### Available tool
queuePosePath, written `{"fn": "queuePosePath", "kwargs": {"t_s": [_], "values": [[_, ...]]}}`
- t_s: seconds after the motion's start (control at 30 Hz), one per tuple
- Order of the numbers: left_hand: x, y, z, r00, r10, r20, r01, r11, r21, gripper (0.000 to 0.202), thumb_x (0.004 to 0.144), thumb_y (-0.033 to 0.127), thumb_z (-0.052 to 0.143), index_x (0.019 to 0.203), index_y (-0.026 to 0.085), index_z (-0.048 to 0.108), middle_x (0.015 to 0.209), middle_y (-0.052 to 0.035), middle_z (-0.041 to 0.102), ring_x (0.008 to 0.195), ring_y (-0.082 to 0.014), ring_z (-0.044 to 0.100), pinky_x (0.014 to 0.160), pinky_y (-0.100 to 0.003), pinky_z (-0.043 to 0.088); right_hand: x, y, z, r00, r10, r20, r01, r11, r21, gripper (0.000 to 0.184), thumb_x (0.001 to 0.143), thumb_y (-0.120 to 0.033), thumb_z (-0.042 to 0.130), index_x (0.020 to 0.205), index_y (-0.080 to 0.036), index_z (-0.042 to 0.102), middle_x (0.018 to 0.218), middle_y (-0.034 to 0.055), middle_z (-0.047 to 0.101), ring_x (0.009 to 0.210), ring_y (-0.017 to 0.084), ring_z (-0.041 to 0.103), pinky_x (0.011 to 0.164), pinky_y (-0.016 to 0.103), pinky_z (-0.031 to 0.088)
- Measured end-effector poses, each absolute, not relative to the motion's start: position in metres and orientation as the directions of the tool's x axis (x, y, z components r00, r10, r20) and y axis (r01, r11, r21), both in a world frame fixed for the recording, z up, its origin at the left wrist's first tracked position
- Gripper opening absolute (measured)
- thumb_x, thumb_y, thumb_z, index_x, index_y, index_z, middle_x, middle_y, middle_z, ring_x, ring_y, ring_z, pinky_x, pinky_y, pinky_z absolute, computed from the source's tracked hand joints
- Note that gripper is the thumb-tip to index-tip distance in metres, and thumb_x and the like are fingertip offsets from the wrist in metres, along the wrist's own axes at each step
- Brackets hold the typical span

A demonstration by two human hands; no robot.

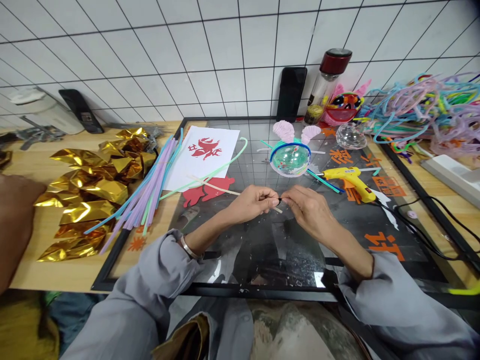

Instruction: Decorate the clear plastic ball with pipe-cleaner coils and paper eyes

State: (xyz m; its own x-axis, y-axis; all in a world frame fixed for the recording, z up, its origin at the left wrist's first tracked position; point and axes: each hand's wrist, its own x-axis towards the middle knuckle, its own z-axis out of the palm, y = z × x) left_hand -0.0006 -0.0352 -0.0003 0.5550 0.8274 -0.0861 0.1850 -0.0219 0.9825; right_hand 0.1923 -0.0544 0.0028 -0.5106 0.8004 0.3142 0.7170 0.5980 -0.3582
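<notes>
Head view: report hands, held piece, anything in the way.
Left hand and right hand close together, pinching small dark piece. Glue gun off right, apart from both. Nothing seen blocking.

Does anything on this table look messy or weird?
Yes, the heap of colorful strands at the back right looks messy: they loop and tangle every which way. That stands out because the bundle of fuzzy stems on the left lies mostly lined up. I see nothing clearly spilled or broken.

Left hand [250, 204] and right hand [308, 206] pinch a black bit [279, 200] (tiny).
</notes>
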Motion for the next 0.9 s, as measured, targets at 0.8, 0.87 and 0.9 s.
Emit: {"fn": "queuePosePath", "kwargs": {"t_s": [0.8, 0.87, 0.9], "values": [[0.031, -0.049, -0.013, 0.348, 0.877, -0.332, -0.499, 0.473, 0.726, 0.029, 0.056, 0.026, 0.082, 0.069, 0.008, 0.063, 0.056, 0.0038, 0.047, 0.048, -0.0003, 0.037, 0.044, -0.014, 0.024, 0.182, -0.058, -0.011, -0.43, 0.62, 0.656, 0.762, 0.639, -0.105, 0.014, 0.094, -0.018, 0.045, 0.084, -0.017, 0.056, 0.069, 0.0042, 0.058, 0.065, 0.017, 0.053, 0.059, 0.027, 0.039], [0.029, -0.048, -0.011, 0.346, 0.886, -0.309, -0.461, 0.448, 0.766, 0.03, 0.058, 0.029, 0.082, 0.07, 0.008, 0.064, 0.057, 0.0026, 0.049, 0.048, -0.0009, 0.038, 0.044, -0.014, 0.023, 0.184, -0.058, -0.009, -0.424, 0.621, 0.659, 0.745, 0.653, -0.135, 0.013, 0.093, -0.017, 0.046, 0.085, -0.016, 0.056, 0.069, 0.004, 0.058, 0.065, 0.016, 0.054, 0.06, 0.027, 0.04], [0.028, -0.047, -0.01, 0.345, 0.891, -0.295, -0.439, 0.431, 0.788, 0.031, 0.058, 0.031, 0.082, 0.07, 0.008, 0.064, 0.058, 0.002, 0.051, 0.048, -0.0012, 0.039, 0.044, -0.015, 0.023, 0.185, -0.057, -0.008, -0.425, 0.622, 0.657, 0.736, 0.661, -0.149, 0.012, 0.093, -0.016, 0.046, 0.086, -0.016, 0.057, 0.07, 0.0041, 0.059, 0.065, 0.016, 0.054, 0.06, 0.026, 0.041]]}}
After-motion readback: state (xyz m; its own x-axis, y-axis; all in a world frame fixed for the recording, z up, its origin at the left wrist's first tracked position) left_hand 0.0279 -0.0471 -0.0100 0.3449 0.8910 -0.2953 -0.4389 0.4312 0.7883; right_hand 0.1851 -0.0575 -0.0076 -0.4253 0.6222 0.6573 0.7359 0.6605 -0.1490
